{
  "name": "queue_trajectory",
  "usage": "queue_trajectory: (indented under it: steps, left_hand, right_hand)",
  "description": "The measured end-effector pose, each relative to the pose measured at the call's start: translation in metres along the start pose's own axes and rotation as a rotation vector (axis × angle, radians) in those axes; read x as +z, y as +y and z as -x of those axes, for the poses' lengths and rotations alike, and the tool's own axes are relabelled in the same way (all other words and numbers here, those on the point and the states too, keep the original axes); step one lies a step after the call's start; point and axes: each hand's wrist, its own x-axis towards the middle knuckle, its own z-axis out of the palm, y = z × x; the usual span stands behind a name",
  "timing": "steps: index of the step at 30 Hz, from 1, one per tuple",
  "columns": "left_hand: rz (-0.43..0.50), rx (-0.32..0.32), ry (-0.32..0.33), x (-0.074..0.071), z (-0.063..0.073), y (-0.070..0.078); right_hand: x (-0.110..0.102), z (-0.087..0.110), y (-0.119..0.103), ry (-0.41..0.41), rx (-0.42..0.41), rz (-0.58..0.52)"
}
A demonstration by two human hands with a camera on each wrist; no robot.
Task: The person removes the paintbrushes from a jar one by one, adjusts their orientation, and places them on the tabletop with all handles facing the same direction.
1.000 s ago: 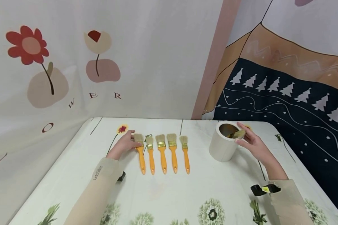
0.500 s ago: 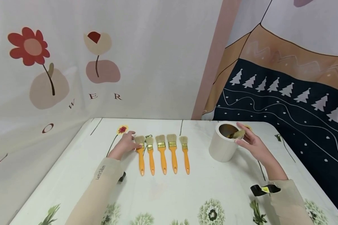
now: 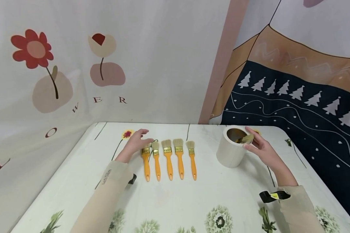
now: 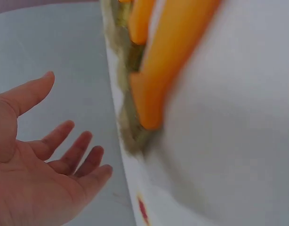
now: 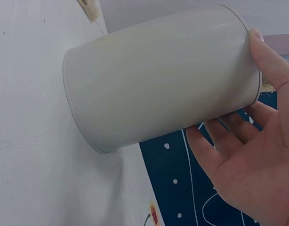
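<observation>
Several paintbrushes with orange handles and pale bristles lie in a row, bristles pointing away. My left hand (image 3: 135,142) hovers over the bristle end of the leftmost paintbrush (image 3: 146,165), hiding part of it; in the left wrist view the hand (image 4: 55,174) has relaxed, spread fingers and holds nothing. On the right stands a white cylindrical canister (image 3: 230,153), tilted slightly. My right hand (image 3: 263,153) grips it near the rim, thumb on the rim and fingers around the side (image 5: 201,141). Bristles of a paintbrush (image 3: 246,139) show at the canister's mouth, its handle hidden inside.
The table (image 3: 169,200) has a white cloth printed with flowers and dandelions. Behind it hangs a pale curtain (image 3: 163,64) with flower prints, and a dark blue fabric with white trees (image 3: 297,110) hangs at the right. Each wrist wears a black camera mount (image 3: 275,196).
My left hand has let go of the leftmost paintbrush and lifted away from it, toward the far side. That brush shifted slightly. The right hand and canister have stayed put.
</observation>
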Motion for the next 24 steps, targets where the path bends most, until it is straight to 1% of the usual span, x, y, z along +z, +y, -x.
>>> queue_trajectory:
  steps: [4,9,10,13,17,18,21,24]
  left_hand:
    - [0.015,0.099,0.010,0.009,0.000,0.022]
    - [0.097,0.212,0.002,0.028,0.001,0.058]
    - [0.118,0.230,-0.001,0.033,0.001,0.066]
    - [0.151,0.318,-0.013,0.050,-0.001,0.088]
    - [0.192,0.404,-0.031,0.073,-0.001,0.117]
    - [0.195,0.421,-0.036,0.078,0.000,0.124]
    - [0.192,0.443,-0.068,0.096,0.003,0.148]
    - [0.149,0.501,-0.111,0.113,0.008,0.169]
  right_hand:
    - [0.000,-0.001,0.000,-0.006,-0.002,-0.005]
    - [0.000,-0.002,0.001,-0.003,0.007,0.000]
    - [0.000,-0.002,0.001,-0.002,0.008,0.002]
    - [0.000,-0.001,0.000,-0.002,0.008,0.009]
    - [0.000,0.000,0.000,-0.006,0.005,0.021]
    - [-0.001,0.000,0.000,-0.006,0.006,0.029]
    - [-0.001,0.000,0.001,-0.003,0.003,0.042]
    - [-0.001,0.000,0.002,-0.003,0.002,0.046]
